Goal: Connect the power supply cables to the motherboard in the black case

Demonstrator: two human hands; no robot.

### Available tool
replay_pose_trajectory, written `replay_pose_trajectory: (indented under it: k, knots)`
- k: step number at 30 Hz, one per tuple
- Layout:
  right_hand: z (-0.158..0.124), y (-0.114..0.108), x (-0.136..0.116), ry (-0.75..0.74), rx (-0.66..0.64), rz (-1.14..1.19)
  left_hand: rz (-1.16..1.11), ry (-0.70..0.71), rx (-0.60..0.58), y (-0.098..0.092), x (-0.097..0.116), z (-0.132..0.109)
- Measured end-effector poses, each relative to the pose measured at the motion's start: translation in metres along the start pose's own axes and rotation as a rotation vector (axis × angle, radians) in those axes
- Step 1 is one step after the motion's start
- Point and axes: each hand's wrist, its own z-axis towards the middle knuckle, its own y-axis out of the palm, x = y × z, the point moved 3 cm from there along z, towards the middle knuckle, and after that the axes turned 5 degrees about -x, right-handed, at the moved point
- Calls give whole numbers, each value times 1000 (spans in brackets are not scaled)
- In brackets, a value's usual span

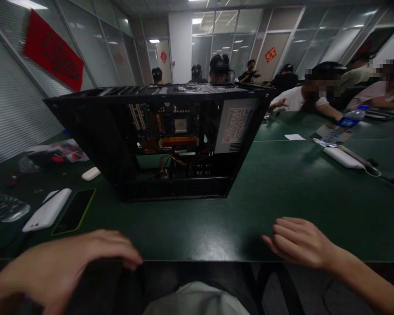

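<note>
A black computer case stands on the green table in front of me, its near side uncovered. Inside show a motherboard, a silver power supply with a label, and loose wires. My left hand hovers at the table's front edge, thumb apart from the bent fingers, holding nothing. Over the tabletop right of the case is my right hand, curled into a loose fist, with nothing visible in it. Neither hand touches the case.
To the left lie a phone with a green edge, a white power bank, a small white object and a clear bottle. On the right are a water bottle, another white device and paper. Several people sit beyond.
</note>
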Motion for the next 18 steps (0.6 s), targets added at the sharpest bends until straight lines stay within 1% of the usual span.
replay_pose_trajectory:
  k: [1, 2, 3, 4, 5, 6, 7, 8, 10, 11, 12, 14, 16, 18]
  knots:
    - [29, 10, 0, -97, -11, -5, 45, 140, -224, -12, 29, 11]
    - [56, 21, 1, -146, -26, -12, 101, 237, -276, -27, 54, 23]
    - [81, 31, 2, -179, -20, -13, 175, 320, -212, -43, 75, 37]
    - [105, 41, 2, -209, -27, -3, 278, 392, -120, -56, 92, 52]
    - [126, 49, 3, -239, -24, 16, 388, 443, -20, -65, 105, 67]
    - [145, 56, 5, -250, -48, 29, 483, 463, 60, -71, 114, 82]
    - [164, 63, 7, -257, -102, 39, 547, 460, 135, -76, 120, 97]
    - [182, 70, 11, -222, -169, 42, 585, 430, 201, -79, 123, 112]
    - [216, 79, 21, -113, -271, 68, 647, 282, 335, -86, 122, 139]
    - [231, 82, 27, -37, -303, 89, 667, 200, 359, -89, 119, 151]
    - [245, 86, 33, 44, -333, 118, 676, 126, 352, -92, 115, 163]
    - [268, 94, 46, 223, -425, 194, 663, 29, 246, -97, 108, 185]
    - [281, 105, 57, 347, -582, 295, 635, -5, 132, -101, 101, 201]
    - [287, 114, 64, 397, -745, 399, 630, -6, 87, -105, 98, 212]
